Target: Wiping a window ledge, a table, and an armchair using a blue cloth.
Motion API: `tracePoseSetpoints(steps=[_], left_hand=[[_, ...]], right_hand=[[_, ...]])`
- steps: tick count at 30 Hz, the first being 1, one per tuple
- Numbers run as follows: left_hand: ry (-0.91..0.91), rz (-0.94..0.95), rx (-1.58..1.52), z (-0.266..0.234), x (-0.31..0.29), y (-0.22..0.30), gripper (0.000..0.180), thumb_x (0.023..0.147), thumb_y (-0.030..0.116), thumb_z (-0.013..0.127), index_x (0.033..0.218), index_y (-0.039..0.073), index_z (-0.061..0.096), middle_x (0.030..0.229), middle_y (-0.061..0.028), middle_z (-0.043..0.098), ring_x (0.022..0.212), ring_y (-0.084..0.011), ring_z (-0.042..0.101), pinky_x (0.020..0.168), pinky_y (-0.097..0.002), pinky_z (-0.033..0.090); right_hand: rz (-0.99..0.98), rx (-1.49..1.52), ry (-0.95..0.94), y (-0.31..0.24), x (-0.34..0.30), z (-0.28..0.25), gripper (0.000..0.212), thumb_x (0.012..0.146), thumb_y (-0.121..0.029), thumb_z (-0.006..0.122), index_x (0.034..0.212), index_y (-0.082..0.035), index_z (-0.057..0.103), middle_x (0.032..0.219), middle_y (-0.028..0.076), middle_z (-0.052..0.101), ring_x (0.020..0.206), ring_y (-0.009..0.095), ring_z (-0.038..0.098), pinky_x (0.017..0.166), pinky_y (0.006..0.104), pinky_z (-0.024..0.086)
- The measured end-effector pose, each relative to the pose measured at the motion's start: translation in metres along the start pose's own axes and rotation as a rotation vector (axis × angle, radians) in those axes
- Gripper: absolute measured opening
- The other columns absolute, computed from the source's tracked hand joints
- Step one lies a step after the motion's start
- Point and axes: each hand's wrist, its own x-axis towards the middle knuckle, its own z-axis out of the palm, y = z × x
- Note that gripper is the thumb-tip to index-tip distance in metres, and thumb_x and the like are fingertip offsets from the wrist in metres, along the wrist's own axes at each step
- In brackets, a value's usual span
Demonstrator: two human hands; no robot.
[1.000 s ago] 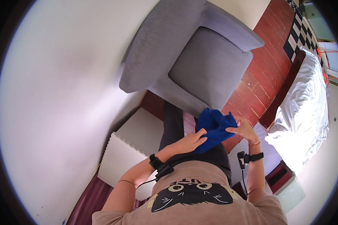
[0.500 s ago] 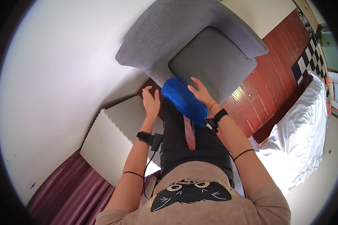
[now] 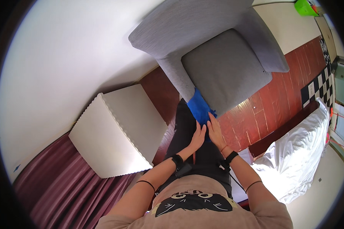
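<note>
A blue cloth (image 3: 200, 108) lies over the front end of the near armrest of a grey armchair (image 3: 227, 65), its lower part hanging toward me. My left hand (image 3: 198, 136) is at the cloth's near edge, fingers stretched out and nothing visible in them. Beside it, my right hand (image 3: 215, 132) has its fingers extended against the cloth's right edge. Both hands are close together, and how firmly they press on the fabric cannot be made out.
On my left stands a white cabinet with a scalloped-edge cover (image 3: 122, 126), near a purple curtain (image 3: 76, 168). At right is a bed with a white sheet (image 3: 294, 160). A black-and-white checkered mat (image 3: 317, 87) and a green basin (image 3: 305, 7) are farther off.
The blue cloth, bunched and blurred by my right hand before, now rests on the armrest. My left hand has moved right, in beside the right hand; both are nearer my body.
</note>
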Motion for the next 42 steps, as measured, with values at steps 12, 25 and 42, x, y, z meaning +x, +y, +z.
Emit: tracePoseSetpoints(steps=[12,25,42], left_hand=[[0.257,-0.025,-0.388,-0.022,0.072,0.070,0.064,0.106,0.035,0.032,0.152,0.000,0.006,0.155,-0.0197,0.020,0.142,-0.0280,0.024,0.115,-0.0342,0.020],[0.476,0.269,-0.219,-0.143,0.218,0.117,0.068,0.102,0.031,0.045,0.151,0.002,0.010,0.151,-0.0178,0.030,0.137,-0.0292,0.033,0.112,-0.0380,0.027],[0.268,-0.054,-0.387,-0.021,0.084,0.064,0.059,0.103,0.029,0.044,0.144,-0.006,0.022,0.142,-0.0212,0.039,0.129,-0.0265,0.041,0.109,-0.0354,0.030]], right_hand=[[-0.126,0.110,0.081,-0.023,0.089,0.015,0.037,0.097,-0.011,0.048,0.132,0.000,0.052,0.136,0.018,0.052,0.127,0.035,0.047,0.108,0.0395,0.035],[-0.085,0.174,-0.131,-0.104,0.223,0.048,0.060,0.100,-0.038,0.041,0.143,0.003,0.034,0.147,0.024,0.037,0.137,0.036,0.034,0.113,0.0393,0.028],[0.228,0.192,-0.078,-0.023,0.084,0.014,0.049,0.102,-0.030,0.039,0.142,-0.002,0.040,0.148,0.017,0.038,0.140,0.030,0.033,0.114,0.0367,0.026]])
